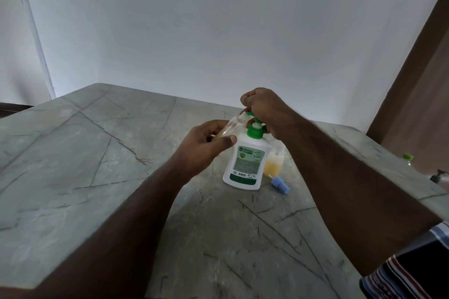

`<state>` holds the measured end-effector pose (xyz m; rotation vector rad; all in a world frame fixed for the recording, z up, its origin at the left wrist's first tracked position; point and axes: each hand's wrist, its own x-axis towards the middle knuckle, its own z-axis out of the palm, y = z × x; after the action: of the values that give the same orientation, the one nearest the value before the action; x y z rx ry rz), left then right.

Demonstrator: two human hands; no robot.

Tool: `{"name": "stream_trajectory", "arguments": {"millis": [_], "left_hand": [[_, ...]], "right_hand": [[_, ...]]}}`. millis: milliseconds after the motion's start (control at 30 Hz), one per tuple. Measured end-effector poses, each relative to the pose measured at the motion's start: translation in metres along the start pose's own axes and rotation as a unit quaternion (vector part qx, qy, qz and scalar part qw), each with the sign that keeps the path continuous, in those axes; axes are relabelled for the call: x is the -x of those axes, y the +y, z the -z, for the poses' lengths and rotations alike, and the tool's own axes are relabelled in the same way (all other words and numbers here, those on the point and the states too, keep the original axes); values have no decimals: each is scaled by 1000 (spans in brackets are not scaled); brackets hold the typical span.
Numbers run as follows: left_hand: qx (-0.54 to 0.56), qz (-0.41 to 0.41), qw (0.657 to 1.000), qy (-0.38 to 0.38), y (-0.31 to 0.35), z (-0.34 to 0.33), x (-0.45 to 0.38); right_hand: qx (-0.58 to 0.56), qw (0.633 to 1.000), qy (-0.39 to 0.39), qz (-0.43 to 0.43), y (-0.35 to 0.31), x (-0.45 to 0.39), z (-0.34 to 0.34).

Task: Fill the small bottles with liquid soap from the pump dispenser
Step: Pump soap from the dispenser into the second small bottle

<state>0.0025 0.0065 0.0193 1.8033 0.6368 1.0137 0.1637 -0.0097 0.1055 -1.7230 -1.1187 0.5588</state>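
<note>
Left hand [206, 143] grips a small clear bottle [232, 127], fingers and thumb curled round its lower body. Bottle is tilted, neck up and to the right, mouth brought right against the green spout of the pump dispenser [247, 162]. Tilt looks deliberate: it puts the narrow opening under the nozzle so soap runs down the inside wall rather than over the rim. A little yellowish soap shows low in the bottle, near the fingers; bottle looks far from full.

Right hand [263, 109] is clenched over the green pump head [254, 120], fist on top, lower fingers tucked behind the pump neck. Grip likely serves two jobs: pressing down and steadying the dispenser, which stands upright on the stone table [97, 153].

Bottle body lies in the left palm, thumb across the front, tip just beside the dispenser's shoulder. Neck sticks out clear of the fingers, between both hands.

Second small bottle [274, 165], part filled with yellow soap, stands just behind and right of the dispenser. Blue cap [280, 184] lies on the table near its base.
</note>
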Motion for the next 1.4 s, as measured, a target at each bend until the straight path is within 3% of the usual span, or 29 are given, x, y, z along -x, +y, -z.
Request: {"name": "stream_trajectory", "arguments": {"millis": [367,567,867,1067,1400], "left_hand": [[-2,0,1000,6,0,0,1],[0,6,1000,2,2,-1,2],[7,4,1000,2,2,-1,1],[9,11,1000,-3,3,-1,1],[18,5,1000,-2,3,0,2]], "right_hand": [[132,990,-17,43,4,-2,-3],[29,1000,7,5,2,-3,0],[132,989,-13,57,5,-6,1],[38,999,11,3,2,-4,1],[81,996,6,31,7,-7,-3]]}}
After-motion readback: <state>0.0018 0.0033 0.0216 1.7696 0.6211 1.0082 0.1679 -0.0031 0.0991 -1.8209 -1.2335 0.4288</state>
